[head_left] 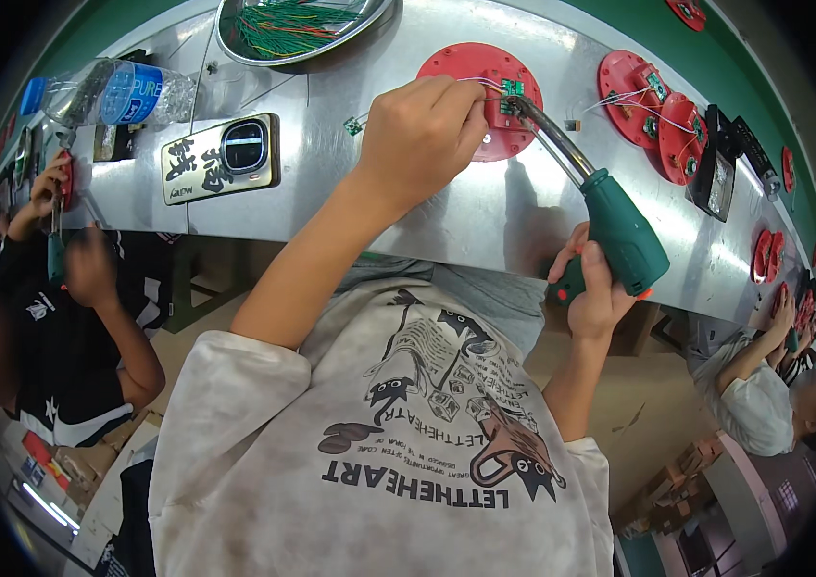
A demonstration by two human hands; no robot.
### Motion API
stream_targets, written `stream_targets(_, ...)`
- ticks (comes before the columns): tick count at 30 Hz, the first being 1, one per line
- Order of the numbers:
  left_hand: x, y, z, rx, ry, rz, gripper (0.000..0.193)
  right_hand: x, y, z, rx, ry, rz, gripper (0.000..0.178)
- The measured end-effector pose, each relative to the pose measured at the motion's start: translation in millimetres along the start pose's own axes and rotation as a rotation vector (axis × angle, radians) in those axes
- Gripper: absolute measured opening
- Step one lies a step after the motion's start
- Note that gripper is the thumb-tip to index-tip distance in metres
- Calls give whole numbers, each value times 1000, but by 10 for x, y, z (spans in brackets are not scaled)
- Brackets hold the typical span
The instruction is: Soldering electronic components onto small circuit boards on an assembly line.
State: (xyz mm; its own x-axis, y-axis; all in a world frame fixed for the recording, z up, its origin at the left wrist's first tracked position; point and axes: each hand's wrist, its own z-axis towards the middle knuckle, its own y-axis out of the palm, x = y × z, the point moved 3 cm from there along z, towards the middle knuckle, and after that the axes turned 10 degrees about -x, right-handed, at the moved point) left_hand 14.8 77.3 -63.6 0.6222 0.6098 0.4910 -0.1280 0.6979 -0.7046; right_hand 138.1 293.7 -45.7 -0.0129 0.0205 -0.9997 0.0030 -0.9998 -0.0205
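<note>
A red round plastic disc (461, 60) lies on the metal table, with a small green circuit board (512, 88) on it. My left hand (422, 135) is closed in a pinch over the disc's left side. Thin wires (475, 81) run from its fingertips to the board. My right hand (596, 293) grips the handle of a green soldering gun (627, 231) from below. The gun's metal tip reaches up and left to the board and seems to touch it; the exact contact is too small to make out.
A steel bowl (307, 62) of green and red wires stands at the back. Left of me are a phone (206, 178) and a plastic bottle (119, 93). More red discs with boards (631, 91) lie to the right, beside a black device (715, 178). People sit on both sides.
</note>
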Motion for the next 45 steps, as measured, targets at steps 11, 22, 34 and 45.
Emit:
stream_targets(11,-2,-3,-5,10,7,2,10,18,-19,-28,83,-116,-25,47)
stream_targets(22,40,-27,4,-1,-9,-8,7,45,15,-47,84,-162,-3,48)
stream_targets(34,55,-22,24,14,66,23,15,24,67,-64,55,-131,97,31)
stream_targets(45,36,22,19,-22,80,62,15,42,71,-56,53,-111,48,28)
